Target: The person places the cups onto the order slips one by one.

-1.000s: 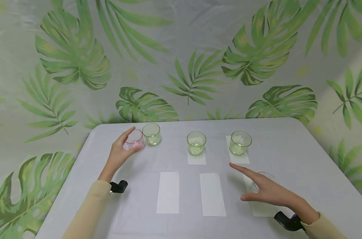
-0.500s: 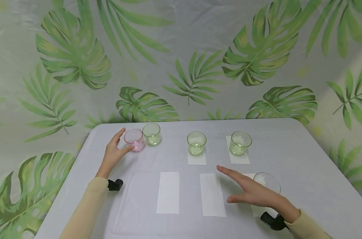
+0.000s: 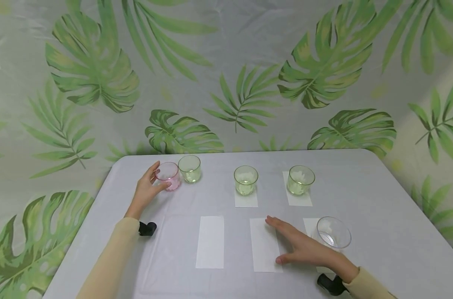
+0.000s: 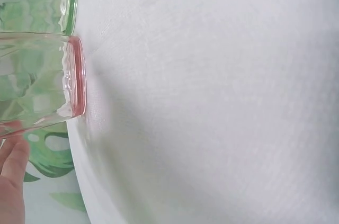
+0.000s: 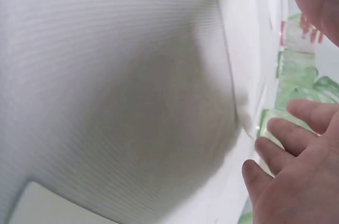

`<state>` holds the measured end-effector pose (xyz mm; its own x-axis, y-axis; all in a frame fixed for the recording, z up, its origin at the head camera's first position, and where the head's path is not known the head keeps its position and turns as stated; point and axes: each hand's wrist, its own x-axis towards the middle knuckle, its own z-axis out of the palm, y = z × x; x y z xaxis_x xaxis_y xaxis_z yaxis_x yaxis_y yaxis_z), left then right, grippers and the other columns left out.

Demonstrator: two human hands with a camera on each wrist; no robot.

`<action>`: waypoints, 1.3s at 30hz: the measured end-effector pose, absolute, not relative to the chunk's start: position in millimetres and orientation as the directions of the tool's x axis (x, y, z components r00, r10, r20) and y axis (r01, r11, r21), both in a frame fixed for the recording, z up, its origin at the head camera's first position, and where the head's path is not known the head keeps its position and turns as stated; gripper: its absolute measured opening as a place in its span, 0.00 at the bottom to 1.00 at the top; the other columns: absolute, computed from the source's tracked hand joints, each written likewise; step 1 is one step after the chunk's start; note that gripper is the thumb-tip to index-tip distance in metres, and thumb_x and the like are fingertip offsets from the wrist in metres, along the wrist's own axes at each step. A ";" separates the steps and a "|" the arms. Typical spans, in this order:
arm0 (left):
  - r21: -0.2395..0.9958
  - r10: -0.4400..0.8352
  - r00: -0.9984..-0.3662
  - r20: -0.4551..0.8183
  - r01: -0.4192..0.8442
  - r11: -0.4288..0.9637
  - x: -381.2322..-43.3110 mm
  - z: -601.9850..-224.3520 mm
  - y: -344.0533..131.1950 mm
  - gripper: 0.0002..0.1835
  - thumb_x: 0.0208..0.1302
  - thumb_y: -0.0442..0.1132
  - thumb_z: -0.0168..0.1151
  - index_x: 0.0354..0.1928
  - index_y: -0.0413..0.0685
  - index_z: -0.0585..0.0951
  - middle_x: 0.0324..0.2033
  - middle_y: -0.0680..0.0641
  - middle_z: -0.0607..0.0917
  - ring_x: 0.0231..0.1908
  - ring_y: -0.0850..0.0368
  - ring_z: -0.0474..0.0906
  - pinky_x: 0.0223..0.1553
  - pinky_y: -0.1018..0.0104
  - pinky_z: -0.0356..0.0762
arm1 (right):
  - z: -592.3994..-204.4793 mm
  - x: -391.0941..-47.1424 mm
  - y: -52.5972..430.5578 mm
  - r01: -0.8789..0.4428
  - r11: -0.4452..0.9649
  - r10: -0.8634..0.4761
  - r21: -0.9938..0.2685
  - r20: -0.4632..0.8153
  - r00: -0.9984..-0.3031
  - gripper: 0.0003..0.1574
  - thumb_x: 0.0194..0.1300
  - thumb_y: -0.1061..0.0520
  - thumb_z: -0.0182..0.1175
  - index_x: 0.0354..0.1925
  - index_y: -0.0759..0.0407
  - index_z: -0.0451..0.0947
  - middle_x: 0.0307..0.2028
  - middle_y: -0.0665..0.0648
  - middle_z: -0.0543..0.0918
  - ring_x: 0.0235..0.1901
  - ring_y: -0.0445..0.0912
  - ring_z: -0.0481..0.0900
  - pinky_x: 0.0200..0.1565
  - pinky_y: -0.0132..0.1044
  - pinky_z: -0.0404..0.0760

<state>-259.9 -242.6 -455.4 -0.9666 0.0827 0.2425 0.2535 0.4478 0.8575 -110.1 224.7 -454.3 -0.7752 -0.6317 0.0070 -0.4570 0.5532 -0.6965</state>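
Note:
In the head view my left hand (image 3: 147,192) is at the pink glass (image 3: 168,177), thumb in front and fingers round its far left side. The left wrist view shows fingers (image 4: 15,161) against this pink glass (image 4: 39,83), which stands upright. Right beside it is a green glass (image 3: 190,169). My right hand (image 3: 305,248) hovers over a white paper card (image 3: 263,249), fingers straight and thumb apart, holding nothing. Near its wrist a clear glass (image 3: 333,233) stands on another card, partly covered by the hand.
Two more green glasses, one in the middle (image 3: 246,181) and one at right (image 3: 301,181), stand on cards along the back. A bare card (image 3: 210,242) lies at front left. Behind the white table (image 3: 181,278) hangs a leaf-patterned cloth (image 3: 241,54).
My left hand shifted slightly left, then closed in round the pink glass. My right hand moved left and towards me, uncovering more of the clear glass. The glasses stayed in place.

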 end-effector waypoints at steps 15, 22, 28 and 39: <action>0.878 0.061 -0.972 0.225 0.230 0.420 -246.6 -430.7 -230.2 0.41 0.56 0.28 0.68 0.68 0.27 0.57 0.64 0.28 0.63 0.63 0.32 0.62 0.65 0.46 0.60 | -471.7 -110.9 224.1 -0.473 0.620 -0.617 -0.626 -0.017 -0.787 0.66 0.46 0.34 0.70 0.71 0.67 0.54 0.71 0.66 0.54 0.69 0.66 0.47 0.63 0.67 0.52; 0.867 0.032 -0.970 0.239 0.228 0.442 -253.7 -452.6 -243.0 0.42 0.55 0.32 0.71 0.69 0.34 0.61 0.65 0.34 0.67 0.63 0.39 0.65 0.65 0.52 0.62 | -472.4 -110.3 223.4 -0.494 0.634 -0.621 -0.595 -0.012 -0.783 0.67 0.47 0.33 0.69 0.71 0.67 0.54 0.71 0.64 0.55 0.69 0.65 0.47 0.62 0.66 0.55; 0.867 0.045 -0.971 0.235 0.230 0.443 -244.1 -452.2 -243.5 0.41 0.54 0.32 0.72 0.69 0.36 0.63 0.64 0.36 0.68 0.63 0.41 0.65 0.64 0.54 0.64 | -473.8 -110.3 224.2 -0.502 0.641 -0.619 -0.580 -0.005 -0.785 0.67 0.47 0.31 0.68 0.71 0.67 0.54 0.71 0.64 0.55 0.69 0.64 0.48 0.62 0.65 0.56; 0.869 0.119 -0.960 0.254 0.280 0.407 -219.4 -442.0 -228.3 0.42 0.52 0.33 0.73 0.68 0.38 0.64 0.65 0.39 0.69 0.63 0.43 0.66 0.62 0.59 0.65 | -474.8 -110.9 222.0 -0.500 0.648 -0.610 -0.574 0.001 -0.792 0.66 0.47 0.33 0.68 0.70 0.69 0.54 0.71 0.64 0.55 0.69 0.64 0.48 0.63 0.64 0.56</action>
<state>-219.4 -228.3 -442.0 -0.9599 0.1189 0.2540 0.2804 0.4071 0.8693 -110.9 222.0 -474.8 -0.7921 -0.6104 0.0009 -0.5003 0.6484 -0.5739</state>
